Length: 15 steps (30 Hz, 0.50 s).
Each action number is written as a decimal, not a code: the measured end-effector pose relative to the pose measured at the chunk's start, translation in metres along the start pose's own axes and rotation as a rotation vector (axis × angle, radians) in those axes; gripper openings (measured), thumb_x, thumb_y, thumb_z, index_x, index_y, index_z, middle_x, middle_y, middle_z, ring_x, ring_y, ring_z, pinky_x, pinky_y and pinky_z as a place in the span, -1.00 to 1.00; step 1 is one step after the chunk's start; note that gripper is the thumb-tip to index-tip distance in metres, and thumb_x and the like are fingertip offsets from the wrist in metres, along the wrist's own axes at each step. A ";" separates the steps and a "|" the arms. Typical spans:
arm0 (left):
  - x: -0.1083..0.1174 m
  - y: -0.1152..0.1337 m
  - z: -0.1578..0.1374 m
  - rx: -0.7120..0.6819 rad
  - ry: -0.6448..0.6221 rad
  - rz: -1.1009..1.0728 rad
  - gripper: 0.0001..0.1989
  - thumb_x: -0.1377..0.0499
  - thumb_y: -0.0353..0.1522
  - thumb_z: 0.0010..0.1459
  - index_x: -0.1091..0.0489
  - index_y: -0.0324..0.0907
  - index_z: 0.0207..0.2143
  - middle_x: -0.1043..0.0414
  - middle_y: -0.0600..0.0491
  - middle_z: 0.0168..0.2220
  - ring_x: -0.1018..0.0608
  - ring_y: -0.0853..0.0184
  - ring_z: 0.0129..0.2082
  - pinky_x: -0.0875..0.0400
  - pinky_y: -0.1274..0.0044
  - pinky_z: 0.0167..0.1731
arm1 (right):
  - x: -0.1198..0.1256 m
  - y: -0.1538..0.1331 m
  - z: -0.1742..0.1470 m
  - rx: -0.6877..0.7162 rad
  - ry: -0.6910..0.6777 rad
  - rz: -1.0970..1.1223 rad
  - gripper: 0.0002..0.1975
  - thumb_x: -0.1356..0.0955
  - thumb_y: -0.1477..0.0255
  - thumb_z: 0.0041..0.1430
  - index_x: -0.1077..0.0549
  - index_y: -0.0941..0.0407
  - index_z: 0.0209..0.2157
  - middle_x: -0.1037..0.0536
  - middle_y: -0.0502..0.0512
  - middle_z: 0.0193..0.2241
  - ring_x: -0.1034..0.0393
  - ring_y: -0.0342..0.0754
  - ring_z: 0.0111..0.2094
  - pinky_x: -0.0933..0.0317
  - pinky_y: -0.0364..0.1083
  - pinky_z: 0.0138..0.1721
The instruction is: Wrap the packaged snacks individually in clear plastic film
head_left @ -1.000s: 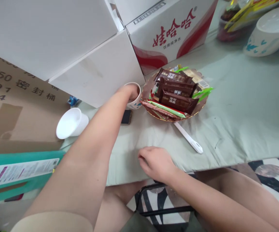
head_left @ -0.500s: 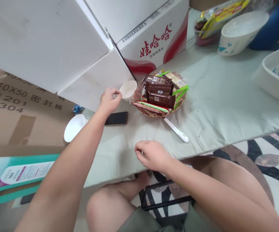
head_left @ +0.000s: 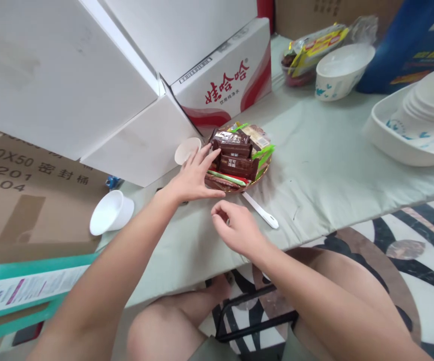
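My left hand [head_left: 195, 175] is open, its fingers spread over the left side of a gold-rimmed plate [head_left: 264, 173] of snacks. Dark brown wrapped bars [head_left: 237, 166] are stacked on that plate, with green and red slim packets [head_left: 226, 179] in front of them. I cannot tell whether my fingertips touch the bars. Behind the hand, a white paper cup [head_left: 187, 150] is partly hidden. My right hand [head_left: 237, 225] hovers near the table edge, fingers loosely curled, with nothing visible in it. A white plastic handle-like stick [head_left: 260, 210] sticks out from under the plate.
White cartons [head_left: 224, 85] stand behind the plate, and a brown carton [head_left: 32, 195] is at left. A white bowl [head_left: 112, 213] lies tipped beside it. At right are a patterned bowl [head_left: 337, 75], a tub [head_left: 390, 138] with stacked bowls [head_left: 423, 110], and bagged food [head_left: 310, 52].
My left hand has moved right from beside the cup to the plate, and its fingers have spread from a pinch. It now hides most of the phone. My right hand stays curled; the view has shifted.
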State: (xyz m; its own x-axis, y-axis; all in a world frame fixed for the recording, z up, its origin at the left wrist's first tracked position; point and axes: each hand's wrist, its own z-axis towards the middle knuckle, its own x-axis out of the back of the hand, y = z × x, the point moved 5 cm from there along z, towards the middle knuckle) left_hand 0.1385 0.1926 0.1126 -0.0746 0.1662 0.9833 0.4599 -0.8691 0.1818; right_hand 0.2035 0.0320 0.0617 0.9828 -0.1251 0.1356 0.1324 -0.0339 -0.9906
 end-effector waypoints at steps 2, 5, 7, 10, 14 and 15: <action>-0.008 -0.001 0.005 -0.006 -0.017 -0.010 0.26 -0.39 0.19 -0.21 0.05 -0.02 0.44 0.17 -0.23 0.48 0.07 -0.22 0.47 0.10 -0.05 0.38 | 0.008 0.000 0.005 -0.035 0.037 0.095 -0.93 -0.27 0.49 0.13 -0.39 0.07 -0.38 -0.48 -0.06 -0.49 -0.35 -0.11 -0.44 -0.11 -0.12 -0.37; -0.012 -0.003 0.012 -0.022 -0.031 -0.049 0.29 -0.39 0.17 -0.19 0.14 -0.01 0.46 0.24 -0.24 0.49 0.08 -0.17 0.48 0.04 0.01 0.39 | 0.021 -0.004 0.010 -0.008 0.144 0.169 -0.95 -0.27 0.46 0.11 -0.37 0.07 -0.40 -0.44 -0.08 -0.52 -0.31 -0.12 -0.47 -0.12 -0.13 -0.39; -0.011 -0.003 0.013 -0.009 -0.052 -0.055 0.32 -0.40 0.17 -0.20 0.18 0.00 0.47 0.29 -0.25 0.49 0.07 -0.18 0.48 0.00 0.00 0.38 | 0.034 -0.006 0.011 0.026 0.248 0.215 -0.94 -0.26 0.43 0.13 -0.35 0.06 -0.41 -0.41 -0.08 -0.54 -0.28 -0.13 -0.49 -0.14 -0.13 -0.41; -0.004 0.000 0.011 0.044 -0.066 -0.031 0.39 -0.41 0.19 -0.26 0.24 0.05 0.48 0.37 -0.22 0.51 0.11 -0.25 0.48 -0.01 -0.07 0.35 | 0.064 -0.010 0.010 0.163 0.548 0.171 -0.90 -0.24 0.40 0.17 -0.37 0.07 -0.38 -0.43 0.00 -0.45 -0.33 -0.09 -0.41 -0.24 -0.09 -0.34; 0.004 0.000 0.006 0.092 -0.083 -0.024 0.47 -0.42 0.22 -0.35 0.30 0.07 0.49 0.42 -0.22 0.52 0.19 -0.32 0.47 -0.01 -0.13 0.32 | 0.094 -0.012 0.007 0.294 0.838 -0.172 -0.81 -0.27 0.44 0.14 -0.49 0.07 -0.23 -0.47 0.18 -0.16 -0.37 0.05 -0.08 -0.25 0.10 0.03; 0.005 -0.001 0.005 0.097 -0.090 -0.033 0.47 -0.42 0.22 -0.35 0.30 0.07 0.49 0.42 -0.22 0.52 0.20 -0.33 0.47 -0.02 -0.13 0.32 | 0.096 -0.010 0.009 0.274 0.823 -0.237 -0.78 -0.28 0.44 0.14 -0.51 0.06 -0.20 -0.47 0.19 -0.11 -0.36 0.08 -0.02 -0.21 0.14 0.09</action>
State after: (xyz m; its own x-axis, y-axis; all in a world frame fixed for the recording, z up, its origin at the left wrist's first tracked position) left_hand 0.1424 0.1971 0.1169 -0.0132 0.2391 0.9709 0.5424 -0.8140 0.2078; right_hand 0.2976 0.0293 0.0841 0.5371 -0.8191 0.2018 0.4492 0.0752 -0.8903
